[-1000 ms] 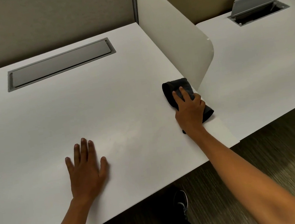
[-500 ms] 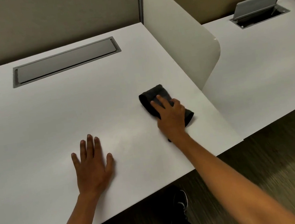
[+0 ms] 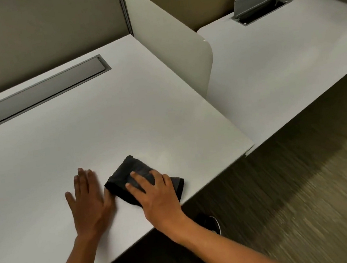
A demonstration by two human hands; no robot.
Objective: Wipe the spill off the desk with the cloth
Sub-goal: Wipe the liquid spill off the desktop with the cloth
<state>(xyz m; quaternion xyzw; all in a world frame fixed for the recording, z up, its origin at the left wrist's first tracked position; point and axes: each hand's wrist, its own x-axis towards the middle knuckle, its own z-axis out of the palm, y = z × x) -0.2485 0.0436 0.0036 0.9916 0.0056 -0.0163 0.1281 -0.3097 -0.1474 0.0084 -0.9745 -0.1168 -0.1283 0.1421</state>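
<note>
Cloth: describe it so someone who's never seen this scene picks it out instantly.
Start at the near white desk, the one with the closed grey hatch at its back. Near its front edge, the right hand presses flat on the cloth, beside the left hand. It is a crumpled dark grey rag, the only dark, soft thing on the pale desktop.
</note>
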